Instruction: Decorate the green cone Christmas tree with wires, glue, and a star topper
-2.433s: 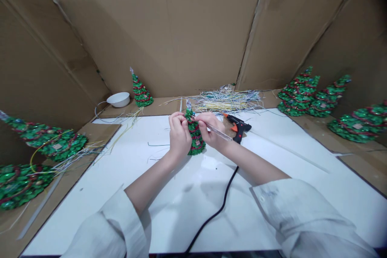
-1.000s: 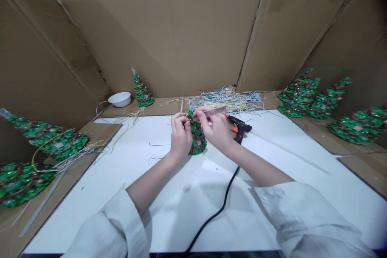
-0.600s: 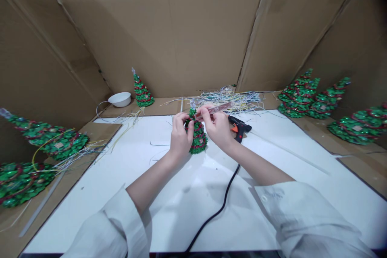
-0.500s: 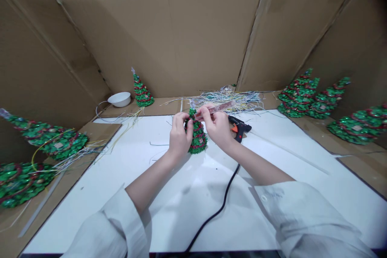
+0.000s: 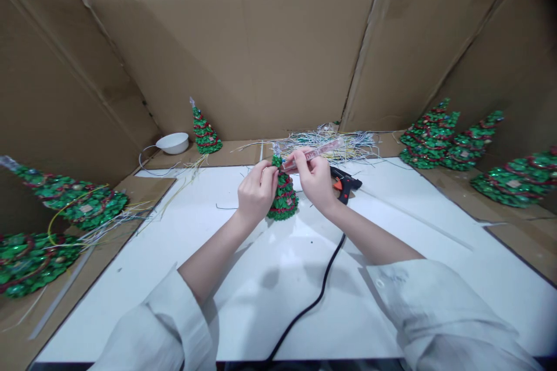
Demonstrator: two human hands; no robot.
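Observation:
A small green Christmas tree (image 5: 285, 200) with red garland and a clear tip stands upright on the white tabletop (image 5: 278, 278). At its upper left side, my left hand (image 5: 256, 190) is closed in a pinch against the branches; what lies between the fingertips is hidden. My right hand (image 5: 315, 182) pinches a translucent strip with reddish lettering (image 5: 324, 151), whose near end reaches the tree's upper right side. Just right of this hand lies a black and orange hot glue gun (image 5: 346, 184), partly covered by it.
Behind my hands lies a tangle of thin wires (image 5: 343, 142). A white bowl (image 5: 173, 142) and another decorated tree (image 5: 204, 130) stand back left. More trees line the left and right sides. The glue gun's black cord (image 5: 324, 284) runs to the front edge. Cardboard walls (image 5: 304, 58) surround the table.
My left fingers have closed into a tighter pinch beside the tree, and that hand has shifted slightly left. The strip in my right hand has moved a little to the right and up.

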